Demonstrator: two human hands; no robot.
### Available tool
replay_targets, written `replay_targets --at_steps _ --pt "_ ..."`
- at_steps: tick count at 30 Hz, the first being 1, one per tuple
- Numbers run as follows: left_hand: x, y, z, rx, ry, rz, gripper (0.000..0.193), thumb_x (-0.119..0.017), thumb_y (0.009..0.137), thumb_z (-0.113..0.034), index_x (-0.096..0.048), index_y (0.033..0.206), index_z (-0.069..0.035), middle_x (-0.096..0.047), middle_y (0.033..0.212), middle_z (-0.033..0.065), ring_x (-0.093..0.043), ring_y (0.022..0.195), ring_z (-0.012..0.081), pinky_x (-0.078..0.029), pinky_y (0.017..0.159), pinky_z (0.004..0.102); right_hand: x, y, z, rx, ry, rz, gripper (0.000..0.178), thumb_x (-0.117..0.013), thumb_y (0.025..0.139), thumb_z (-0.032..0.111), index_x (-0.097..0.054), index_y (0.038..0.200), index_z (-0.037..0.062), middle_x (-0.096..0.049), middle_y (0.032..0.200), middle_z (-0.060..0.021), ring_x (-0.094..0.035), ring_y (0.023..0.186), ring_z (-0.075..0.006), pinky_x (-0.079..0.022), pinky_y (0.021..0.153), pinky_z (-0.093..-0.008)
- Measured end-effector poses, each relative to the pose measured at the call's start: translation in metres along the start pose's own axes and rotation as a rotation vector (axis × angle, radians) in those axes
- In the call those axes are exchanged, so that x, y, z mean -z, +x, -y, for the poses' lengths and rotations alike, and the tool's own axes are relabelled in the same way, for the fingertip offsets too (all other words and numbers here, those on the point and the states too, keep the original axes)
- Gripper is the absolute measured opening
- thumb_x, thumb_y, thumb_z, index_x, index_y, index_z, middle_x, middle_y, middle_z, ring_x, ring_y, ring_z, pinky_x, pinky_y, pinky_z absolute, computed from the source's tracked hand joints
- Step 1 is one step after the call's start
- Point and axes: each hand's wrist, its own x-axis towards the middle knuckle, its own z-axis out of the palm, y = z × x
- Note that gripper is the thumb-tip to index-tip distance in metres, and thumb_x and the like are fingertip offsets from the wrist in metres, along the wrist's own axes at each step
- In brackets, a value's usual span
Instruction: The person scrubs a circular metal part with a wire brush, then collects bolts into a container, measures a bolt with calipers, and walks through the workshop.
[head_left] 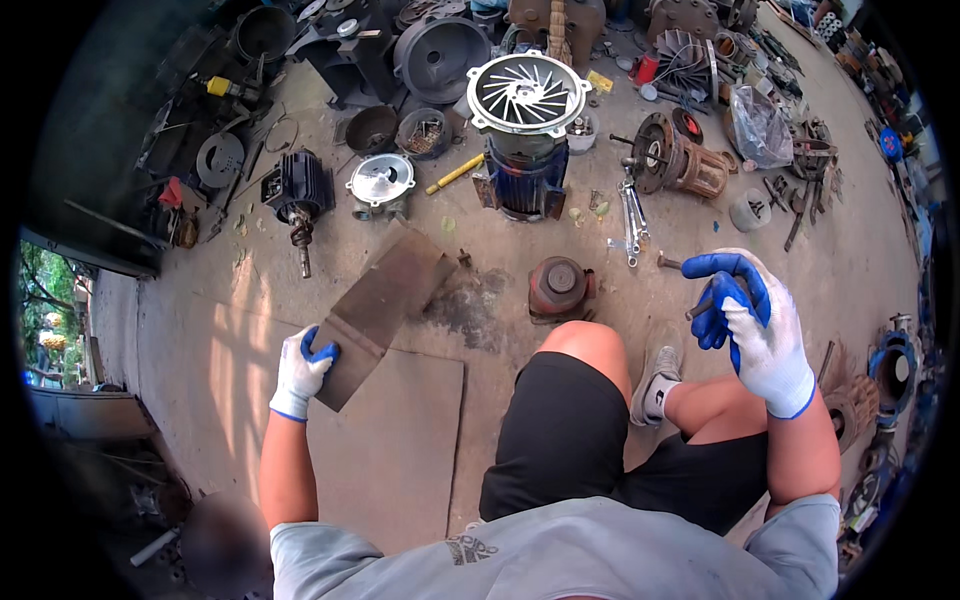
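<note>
My left hand point(303, 373), in a white glove with blue palm coating, grips the near edge of a bent brown sheet point(375, 305). That sheet tilts up over a larger flat brown sheet point(400, 430) on the floor; whether it is metal or cardboard I cannot tell. My right hand point(745, 315), gloved alike, is raised at the right with curled fingers. A rusty bolt point(669, 262) sticks out past its fingertips, and a second dark, bolt-like end point(697, 310) shows lower down. Between my hands, beyond my knee, a small rusty red round housing point(560, 287) stands on the floor.
Ahead stands a blue motor point(525, 180) with a finned silver disc point(528, 92) on top. Left of it are a silver cover point(381, 179) and a dark motor point(298, 190). Several wrenches point(632, 222) lie near a rusty flanged part point(685, 160). Machine parts crowd the edges.
</note>
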Motion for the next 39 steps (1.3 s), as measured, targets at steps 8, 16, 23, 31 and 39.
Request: replay_targets --at_steps 8,16,23,31,39 --pt "-0.007 -0.101 0.071 -0.206 0.208 0.320 0.082 -0.101 0.068 -0.057 -0.074 0.125 -0.004 -0.076 0.114 0.0193 -0.074 0.110 0.0434 -0.061 0.096 0.0489 0.018 0.029 -0.023 0.000 -0.043 0.040 0.046 -0.061 0.119 0.039 -0.066 0.139 -0.0026 -0.068 0.091 -0.0025 -0.065 0.079 -0.0069 -0.053 0.071 -0.0240" --pt "-0.057 -0.148 0.056 -0.361 0.655 0.712 0.055 -0.095 0.077 -0.046 -0.075 0.115 -0.011 -0.074 0.108 0.0145 -0.072 0.109 0.0358 -0.057 0.096 0.0462 0.014 0.047 -0.036 -0.079 -0.116 0.093 0.036 -0.060 0.118 0.031 -0.070 0.138 0.0017 -0.070 0.092 -0.0034 -0.066 0.081 -0.0078 -0.054 0.072 -0.0262" --pt "-0.116 -0.191 0.130 -0.471 0.953 0.819 0.061 -0.084 0.088 -0.064 -0.078 0.116 -0.010 -0.077 0.116 0.0129 -0.074 0.114 0.0336 -0.056 0.104 0.0506 0.004 0.047 -0.036 -0.117 -0.093 0.156 0.030 -0.060 0.119 0.025 -0.070 0.137 0.0035 -0.071 0.098 -0.0026 -0.066 0.083 -0.0074 -0.055 0.075 -0.0265" --pt "-0.106 -0.172 0.095 0.136 0.433 0.266 0.036 -0.081 0.102 -0.034 -0.077 0.119 -0.003 -0.081 0.113 0.0179 -0.079 0.098 0.0344 -0.062 0.087 0.0479 -0.037 0.060 -0.048 -0.136 -0.142 0.261 0.032 -0.060 0.118 0.021 -0.064 0.146 0.0064 -0.072 0.108 -0.0036 -0.063 0.089 -0.0095 -0.058 0.079 -0.0295" --pt "-0.079 -0.093 -0.207 0.179 -1.144 -0.128 0.044 -0.071 0.109 -0.004 -0.062 0.151 0.002 -0.075 0.130 0.0132 -0.072 0.108 0.0156 -0.058 0.099 0.0313 -0.141 0.066 -0.001 0.540 -0.854 0.424 0.054 -0.073 0.108 0.031 -0.058 0.154 0.0077 -0.070 0.124 -0.0199 -0.074 0.111 -0.0416 -0.060 0.095 -0.0501"
